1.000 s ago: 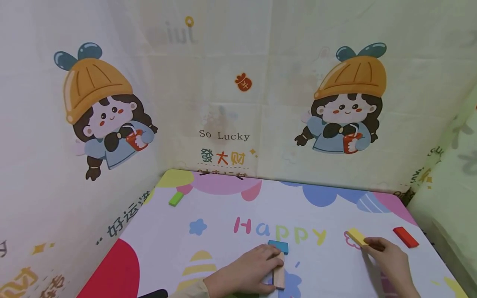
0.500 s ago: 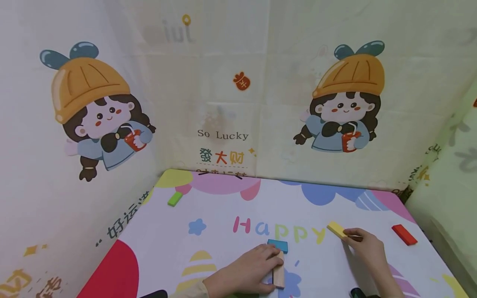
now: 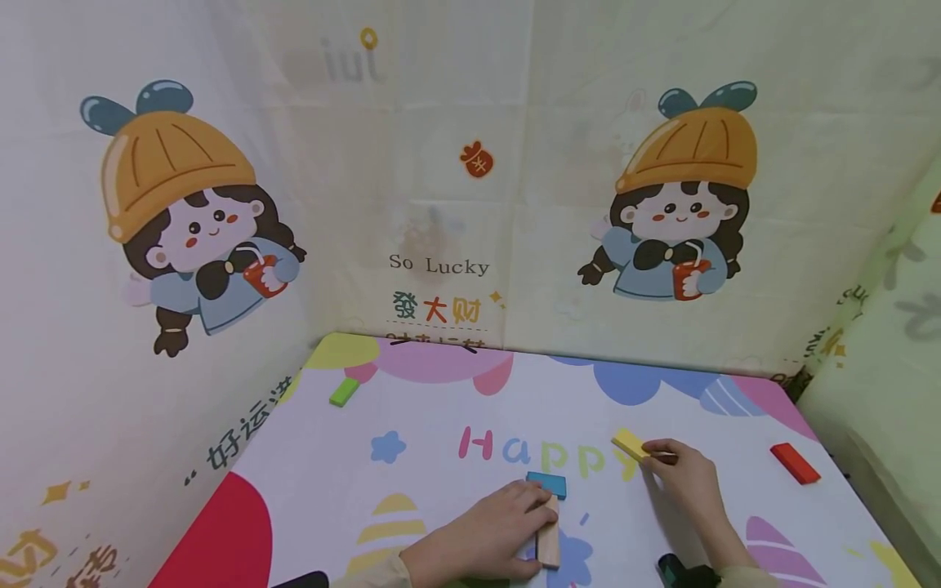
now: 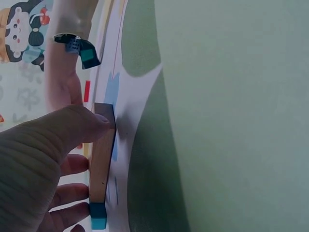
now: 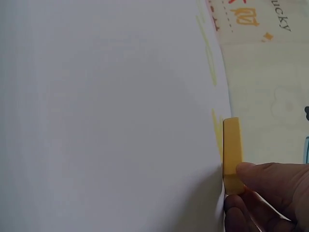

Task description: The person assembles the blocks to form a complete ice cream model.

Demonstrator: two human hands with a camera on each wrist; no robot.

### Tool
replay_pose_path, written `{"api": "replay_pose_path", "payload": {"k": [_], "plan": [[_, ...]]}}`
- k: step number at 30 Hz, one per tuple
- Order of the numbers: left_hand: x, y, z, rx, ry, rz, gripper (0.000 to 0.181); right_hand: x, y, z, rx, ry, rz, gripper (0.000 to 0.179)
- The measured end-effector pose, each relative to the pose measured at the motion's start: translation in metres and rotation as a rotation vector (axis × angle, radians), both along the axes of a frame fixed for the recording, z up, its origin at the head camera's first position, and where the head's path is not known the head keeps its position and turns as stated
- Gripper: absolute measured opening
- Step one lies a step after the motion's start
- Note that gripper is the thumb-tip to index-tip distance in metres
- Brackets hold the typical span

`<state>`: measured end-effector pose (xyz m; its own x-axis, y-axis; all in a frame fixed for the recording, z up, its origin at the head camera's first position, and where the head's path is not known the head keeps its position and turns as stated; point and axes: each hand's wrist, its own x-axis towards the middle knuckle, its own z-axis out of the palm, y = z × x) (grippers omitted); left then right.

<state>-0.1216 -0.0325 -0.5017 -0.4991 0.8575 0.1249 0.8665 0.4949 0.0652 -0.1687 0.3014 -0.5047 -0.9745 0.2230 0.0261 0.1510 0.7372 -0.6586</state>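
My left hand (image 3: 488,531) holds a plain wooden block (image 3: 548,535) on the table, its thumb at the near end and fingers along the far side. A blue block (image 3: 547,485) lies crosswise at the wooden block's far end, touched by the fingertips; both also show in the left wrist view, wooden block (image 4: 101,164) above blue block (image 4: 98,216). In my right hand (image 3: 684,478) a yellow block (image 3: 630,445) is pinched by one end between thumb and fingers, above the printed letter y. In the right wrist view the yellow block (image 5: 232,150) points away from the thumb.
A red block (image 3: 795,463) lies toward the table's right edge. A green block (image 3: 344,392) rests near the far left corner. Printed cloth walls (image 3: 515,245) stand behind and beside the white patterned table (image 3: 441,408).
My right hand has moved left with the yellow block, from near the red block to above the letter y. The left hand and its blocks stay in place.
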Motion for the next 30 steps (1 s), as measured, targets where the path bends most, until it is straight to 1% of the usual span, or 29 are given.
{"api": "replay_pose_path", "payload": {"k": [4,8,13,20,27,30], "plan": [[0.001,0.000,0.000,-0.008,0.018,-0.001,0.052,-0.003,-0.009,-0.001,-0.011,0.010,0.025,0.027],[0.002,-0.001,0.000,-0.002,0.035,-0.004,0.052,-0.006,-0.018,-0.002,-0.022,0.008,0.033,0.025],[0.002,-0.001,-0.001,0.003,0.041,-0.005,0.051,-0.010,-0.029,-0.004,-0.039,0.006,0.045,0.023],[0.001,0.001,-0.003,-0.004,0.024,-0.006,0.052,-0.012,-0.040,-0.003,-0.056,0.021,0.083,0.020],[-0.001,0.001,-0.005,-0.039,-0.024,0.006,0.054,-0.022,-0.054,-0.006,-0.051,0.008,0.104,0.019],[-0.001,0.001,-0.005,-0.039,-0.041,0.009,0.054,-0.025,-0.060,-0.006,-0.043,0.008,0.116,0.017]]}}
